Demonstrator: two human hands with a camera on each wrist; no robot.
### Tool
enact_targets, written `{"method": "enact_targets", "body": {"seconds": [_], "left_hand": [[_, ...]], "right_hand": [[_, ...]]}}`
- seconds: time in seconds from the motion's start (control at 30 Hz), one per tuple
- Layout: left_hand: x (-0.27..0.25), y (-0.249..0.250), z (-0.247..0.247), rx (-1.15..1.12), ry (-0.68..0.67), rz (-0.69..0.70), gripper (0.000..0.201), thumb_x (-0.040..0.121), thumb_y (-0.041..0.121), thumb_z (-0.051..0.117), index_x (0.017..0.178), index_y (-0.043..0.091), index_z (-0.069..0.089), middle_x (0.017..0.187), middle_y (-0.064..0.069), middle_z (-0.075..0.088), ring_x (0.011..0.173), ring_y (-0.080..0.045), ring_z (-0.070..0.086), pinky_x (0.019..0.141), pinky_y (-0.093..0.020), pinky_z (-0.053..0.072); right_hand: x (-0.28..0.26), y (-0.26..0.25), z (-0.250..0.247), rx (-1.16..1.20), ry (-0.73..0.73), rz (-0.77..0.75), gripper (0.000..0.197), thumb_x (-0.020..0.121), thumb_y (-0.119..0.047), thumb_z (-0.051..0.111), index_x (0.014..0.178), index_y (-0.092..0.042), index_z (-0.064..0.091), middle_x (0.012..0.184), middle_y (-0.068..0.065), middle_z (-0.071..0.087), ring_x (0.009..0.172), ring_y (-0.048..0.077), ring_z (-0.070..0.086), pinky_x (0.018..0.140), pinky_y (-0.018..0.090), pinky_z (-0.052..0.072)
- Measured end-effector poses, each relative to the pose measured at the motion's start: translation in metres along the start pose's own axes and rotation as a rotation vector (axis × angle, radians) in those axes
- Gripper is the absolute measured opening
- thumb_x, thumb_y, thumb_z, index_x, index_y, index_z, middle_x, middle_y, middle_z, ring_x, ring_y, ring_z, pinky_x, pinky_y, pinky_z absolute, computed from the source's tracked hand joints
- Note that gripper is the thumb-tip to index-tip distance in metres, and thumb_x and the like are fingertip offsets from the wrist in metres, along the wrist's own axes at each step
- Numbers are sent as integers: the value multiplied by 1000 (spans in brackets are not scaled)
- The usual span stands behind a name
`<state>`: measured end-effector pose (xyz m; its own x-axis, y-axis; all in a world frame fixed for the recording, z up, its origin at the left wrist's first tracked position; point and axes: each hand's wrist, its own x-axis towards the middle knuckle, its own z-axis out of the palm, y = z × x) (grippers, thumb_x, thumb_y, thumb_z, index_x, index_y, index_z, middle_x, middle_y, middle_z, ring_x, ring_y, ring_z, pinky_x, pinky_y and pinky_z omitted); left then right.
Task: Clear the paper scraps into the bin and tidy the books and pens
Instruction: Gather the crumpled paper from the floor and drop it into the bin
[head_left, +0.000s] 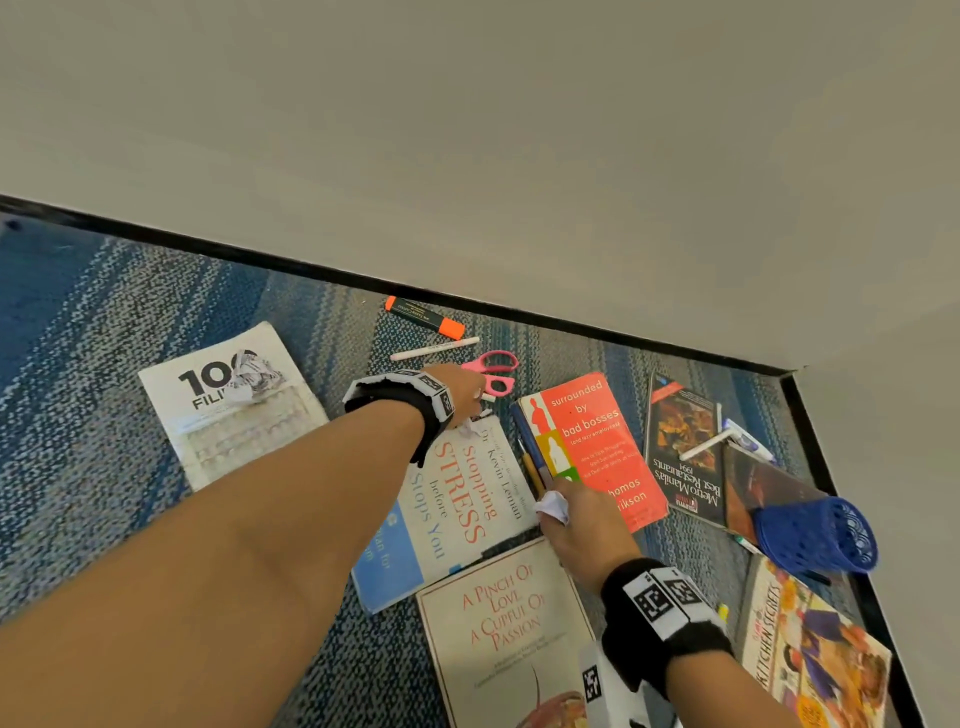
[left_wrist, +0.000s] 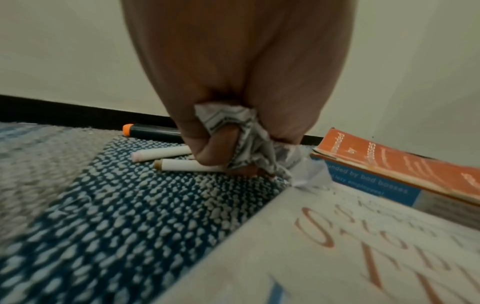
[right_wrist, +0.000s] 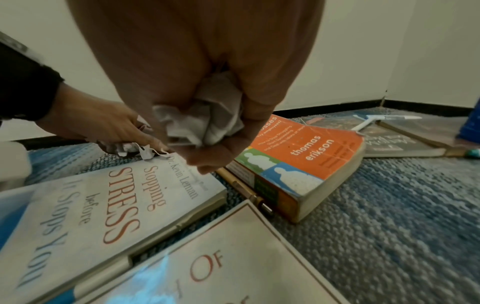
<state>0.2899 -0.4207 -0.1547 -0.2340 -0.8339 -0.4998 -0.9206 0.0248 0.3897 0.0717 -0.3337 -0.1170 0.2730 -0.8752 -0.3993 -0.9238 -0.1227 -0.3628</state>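
My left hand (head_left: 462, 389) (left_wrist: 233, 144) grips a crumpled printed paper scrap (left_wrist: 246, 131) (right_wrist: 122, 147) at the far corner of the white "Stopping Stress" book (head_left: 467, 499) (right_wrist: 103, 205). My right hand (head_left: 576, 519) (right_wrist: 207, 131) holds a white paper wad (head_left: 553, 506) (right_wrist: 205, 119) beside the orange "bad bosses" book (head_left: 592, 441) (right_wrist: 306, 148) (left_wrist: 405, 164). Another crumpled scrap (head_left: 254, 376) lies on a white "100" book (head_left: 228, 410) at the left. Two white pens (left_wrist: 166, 158) and an orange highlighter (head_left: 426, 317) (left_wrist: 148, 131) lie near the wall.
Pink scissors (head_left: 496, 371) lie just beyond my left hand. A blue perforated pen holder (head_left: 815, 535) lies tipped on dark books (head_left: 685, 452) at the right. Two cookbooks (head_left: 509, 639) (head_left: 815, 649) lie near me. A pen (right_wrist: 244, 189) lies between the books. Black skirting (head_left: 519, 306) bounds the carpet.
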Motion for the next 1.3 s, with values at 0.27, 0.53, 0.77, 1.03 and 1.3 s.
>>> {"method": "enact_targets", "body": {"seconds": [0.27, 0.53, 0.77, 1.03, 1.3], "left_hand": [[28, 29, 9, 233, 5, 110, 34, 94, 23, 57, 127, 16, 51, 121, -9, 62, 106, -30, 60, 83, -36, 47], [37, 30, 8, 324, 15, 100, 35, 94, 25, 57, 127, 14, 52, 127, -7, 60, 115, -26, 57, 94, -32, 42], [36, 45, 3, 213, -4, -35, 46, 86, 31, 66, 122, 5, 55, 113, -11, 66, 99, -28, 65, 78, -32, 50], [18, 87, 4, 392, 21, -32, 17, 85, 7, 63, 102, 4, 66, 98, -13, 69, 88, -28, 67, 71, -34, 54], [-23, 156, -50, 159, 333, 162, 25, 91, 5, 50, 115, -2, 49, 115, -25, 59, 103, -42, 59, 77, -45, 47]], "right_hand": [[-29, 42, 17, 168, 90, 81, 15, 93, -24, 54, 84, -14, 60, 81, 5, 64, 76, 22, 60, 66, 29, 46], [-61, 66, 13, 182, 131, 186, 22, 94, -25, 51, 93, -9, 67, 93, 8, 70, 88, 23, 64, 69, 25, 41], [-62, 66, 18, 90, 105, 197, 19, 92, -23, 54, 90, -8, 65, 91, 14, 67, 86, 32, 62, 66, 28, 40], [-101, 80, 0, 70, 189, 270, 11, 89, -18, 58, 85, -8, 59, 90, 17, 65, 86, 33, 60, 68, 34, 41], [-155, 120, -80, -75, 120, 451, 22, 94, -35, 49, 82, -16, 54, 89, 14, 64, 88, 31, 61, 68, 30, 37]]}}
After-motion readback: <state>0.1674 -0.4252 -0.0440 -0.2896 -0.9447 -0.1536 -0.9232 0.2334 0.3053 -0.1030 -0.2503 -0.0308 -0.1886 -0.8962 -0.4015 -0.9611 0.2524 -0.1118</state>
